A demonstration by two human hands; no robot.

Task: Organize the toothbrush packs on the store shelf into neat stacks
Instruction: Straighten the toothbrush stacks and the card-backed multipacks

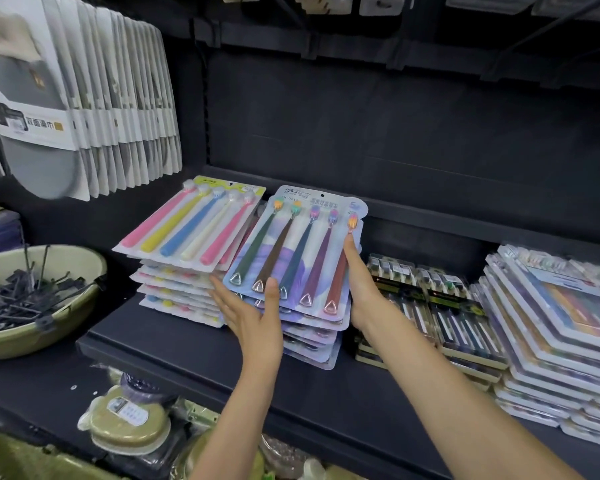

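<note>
A stack of blue-purple toothbrush packs [302, 258] with dark-handled brushes sits mid-shelf. My left hand [253, 317] presses its lower left corner, thumb laid on the top pack and fingers flat along the left side. My right hand [361, 289] lies against the stack's right edge with straight fingers, thumb on the top pack. Touching it on the left is a stack of packs with pastel brushes [191, 233]. To the right sit a low stack of black-and-yellow packs [430, 306] and a tall, fanned stack of clear-fronted packs [551, 327].
The black shelf [187, 355] has bare surface in front of the stacks. A green bowl of black hooks [32, 299] sits at the left. Grey-white packaged goods [84, 98] hang above left. Green soap dishes [129, 420] lie on the lower shelf.
</note>
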